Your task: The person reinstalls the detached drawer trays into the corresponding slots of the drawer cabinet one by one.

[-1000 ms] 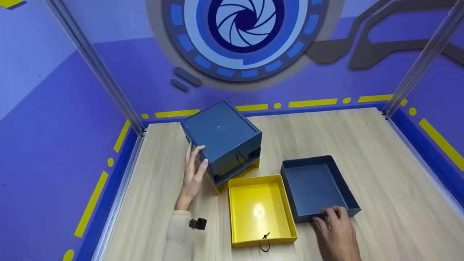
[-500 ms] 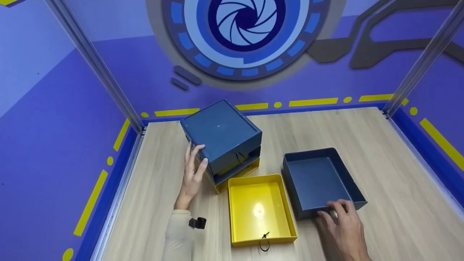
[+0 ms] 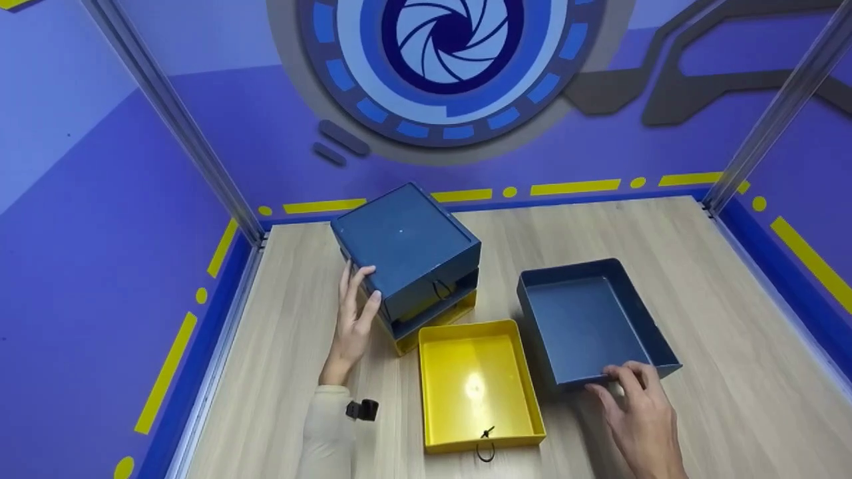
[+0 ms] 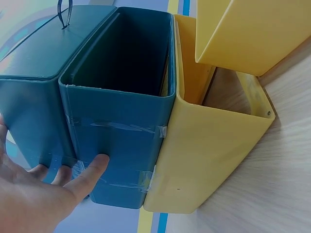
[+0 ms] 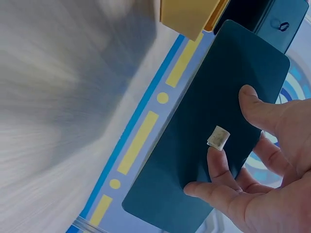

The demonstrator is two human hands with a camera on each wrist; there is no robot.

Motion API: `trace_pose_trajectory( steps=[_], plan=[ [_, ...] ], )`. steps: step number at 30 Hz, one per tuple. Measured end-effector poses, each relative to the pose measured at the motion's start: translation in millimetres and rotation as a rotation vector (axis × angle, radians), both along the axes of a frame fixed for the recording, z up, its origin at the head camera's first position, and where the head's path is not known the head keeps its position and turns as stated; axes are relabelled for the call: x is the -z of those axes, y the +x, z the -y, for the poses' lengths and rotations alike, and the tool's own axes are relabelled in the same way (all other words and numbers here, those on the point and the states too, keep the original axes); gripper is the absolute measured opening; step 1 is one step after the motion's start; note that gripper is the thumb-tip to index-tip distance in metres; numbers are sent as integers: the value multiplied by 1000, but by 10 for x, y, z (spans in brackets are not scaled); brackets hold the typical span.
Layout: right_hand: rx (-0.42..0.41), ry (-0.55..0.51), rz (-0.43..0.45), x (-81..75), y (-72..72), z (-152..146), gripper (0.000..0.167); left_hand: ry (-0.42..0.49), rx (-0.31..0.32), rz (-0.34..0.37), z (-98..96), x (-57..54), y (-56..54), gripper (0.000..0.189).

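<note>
A stack of drawer units (image 3: 406,239), two dark blue tiers over a yellow one (image 4: 209,145), stands at centre left. Its top drawer is in place with a black loop; the middle and yellow slots gape. My left hand (image 3: 349,326) rests against the stack's left side, fingers spread and thumb straight. My right hand (image 3: 642,416) grips the front wall of a dark blue drawer (image 3: 589,326), some fingers over the rim, others on the outer face beside a small whitish tab (image 5: 218,138). That drawer is empty and looks raised above the table.
An empty yellow drawer (image 3: 479,392) with a black loop lies on the wooden table (image 3: 279,372), just before the stack and left of the blue drawer. Blue-purple walls (image 3: 233,133) close the back and both sides.
The dark blue drawer in my right hand has moved away from me and slightly right, rising off the table. My left hand and the stack stay as they were.
</note>
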State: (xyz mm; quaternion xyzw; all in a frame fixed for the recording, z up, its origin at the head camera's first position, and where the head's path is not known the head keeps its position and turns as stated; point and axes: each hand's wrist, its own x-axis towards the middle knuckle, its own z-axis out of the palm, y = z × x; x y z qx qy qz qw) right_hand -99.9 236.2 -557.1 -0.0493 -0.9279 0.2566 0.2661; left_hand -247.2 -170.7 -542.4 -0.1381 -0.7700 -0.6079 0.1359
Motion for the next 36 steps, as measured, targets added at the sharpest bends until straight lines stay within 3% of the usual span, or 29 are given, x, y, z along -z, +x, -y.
trace_pose_trajectory(
  steps=[13,36],
  plan=[
    [2,-13,-2,2,39,48,36,12,-3,-19,-15,5,0,46],
    [-129,43,-89,-41,223,417,45,9,-12,-2,-11,-6,-9,47]
  ],
)
